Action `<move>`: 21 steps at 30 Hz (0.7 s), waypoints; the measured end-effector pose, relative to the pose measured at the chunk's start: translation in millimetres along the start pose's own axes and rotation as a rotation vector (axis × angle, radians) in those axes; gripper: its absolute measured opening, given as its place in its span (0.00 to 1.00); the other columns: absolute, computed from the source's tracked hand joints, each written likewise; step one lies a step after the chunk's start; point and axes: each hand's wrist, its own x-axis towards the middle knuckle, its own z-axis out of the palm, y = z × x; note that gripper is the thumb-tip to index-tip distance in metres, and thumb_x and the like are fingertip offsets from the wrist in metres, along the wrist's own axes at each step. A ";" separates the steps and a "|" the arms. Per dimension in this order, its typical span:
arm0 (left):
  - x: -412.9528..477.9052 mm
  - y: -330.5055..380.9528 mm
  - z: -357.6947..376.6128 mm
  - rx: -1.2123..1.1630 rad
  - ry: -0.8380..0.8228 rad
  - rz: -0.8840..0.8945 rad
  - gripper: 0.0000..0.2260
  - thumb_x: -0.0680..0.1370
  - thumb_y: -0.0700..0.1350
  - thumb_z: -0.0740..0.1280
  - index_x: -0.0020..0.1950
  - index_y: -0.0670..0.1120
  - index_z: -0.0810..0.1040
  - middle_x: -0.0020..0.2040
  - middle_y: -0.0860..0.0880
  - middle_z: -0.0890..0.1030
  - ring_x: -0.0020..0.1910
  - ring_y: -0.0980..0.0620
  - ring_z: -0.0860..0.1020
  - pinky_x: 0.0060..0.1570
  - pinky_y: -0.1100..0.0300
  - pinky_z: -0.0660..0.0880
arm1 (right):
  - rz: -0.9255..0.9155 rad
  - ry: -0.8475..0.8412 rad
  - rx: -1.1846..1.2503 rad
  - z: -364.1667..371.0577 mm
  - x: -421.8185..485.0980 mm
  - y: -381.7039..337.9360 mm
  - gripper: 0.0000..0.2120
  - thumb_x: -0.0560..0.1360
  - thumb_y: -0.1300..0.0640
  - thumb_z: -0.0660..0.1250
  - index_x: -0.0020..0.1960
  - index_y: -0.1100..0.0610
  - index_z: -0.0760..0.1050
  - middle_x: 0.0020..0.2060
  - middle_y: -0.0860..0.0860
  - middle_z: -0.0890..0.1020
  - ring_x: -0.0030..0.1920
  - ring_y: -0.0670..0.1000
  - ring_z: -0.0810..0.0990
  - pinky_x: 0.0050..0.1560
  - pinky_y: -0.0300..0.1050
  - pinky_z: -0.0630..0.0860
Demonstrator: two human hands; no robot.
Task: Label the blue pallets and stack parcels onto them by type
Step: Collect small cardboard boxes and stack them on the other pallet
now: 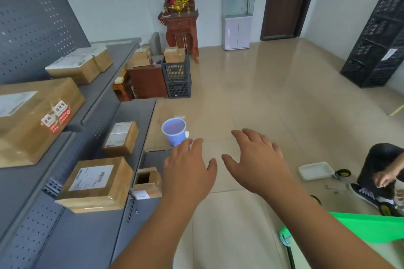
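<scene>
My left hand [188, 170] and my right hand [258, 161] are stretched out in front of me over the tiled floor, both empty with fingers spread. Cardboard parcels lie on the grey shelving to my left: a large one with a red sticker [32, 116], a labelled one [96, 183] on a lower shelf, and a smaller one [120, 137] behind it. A small open carton [146, 181] stands at the shelf's foot, just left of my left hand. No blue pallet is in view.
A blue bucket [174, 131] stands on the floor beyond my left hand. Black crates [177, 78] hold a box further back. A tall black crate stack [380, 35] is at the right. A person [384, 172] crouches by a white tray [316, 170].
</scene>
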 end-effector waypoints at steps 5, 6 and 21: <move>78.5 -22.1 11.3 -0.003 -0.010 0.029 0.26 0.80 0.62 0.61 0.76 0.54 0.66 0.72 0.52 0.72 0.70 0.47 0.70 0.66 0.49 0.71 | 0.028 -0.011 0.019 14.2 73.2 -16.2 0.33 0.77 0.35 0.57 0.78 0.45 0.57 0.79 0.48 0.62 0.79 0.55 0.58 0.76 0.65 0.58; 92.3 -25.3 14.0 -0.009 -0.013 0.029 0.26 0.80 0.61 0.62 0.75 0.54 0.66 0.71 0.52 0.72 0.70 0.47 0.70 0.66 0.49 0.71 | 0.030 -0.013 0.020 17.0 86.5 -17.3 0.33 0.77 0.35 0.57 0.78 0.45 0.58 0.79 0.48 0.63 0.79 0.55 0.58 0.76 0.65 0.58; 315.7 -40.3 59.1 0.014 0.021 -0.154 0.25 0.78 0.59 0.63 0.74 0.54 0.68 0.71 0.53 0.73 0.67 0.47 0.73 0.61 0.49 0.72 | -0.150 -0.062 0.005 40.4 332.0 -2.4 0.31 0.78 0.36 0.58 0.77 0.46 0.59 0.77 0.48 0.65 0.76 0.55 0.64 0.73 0.59 0.62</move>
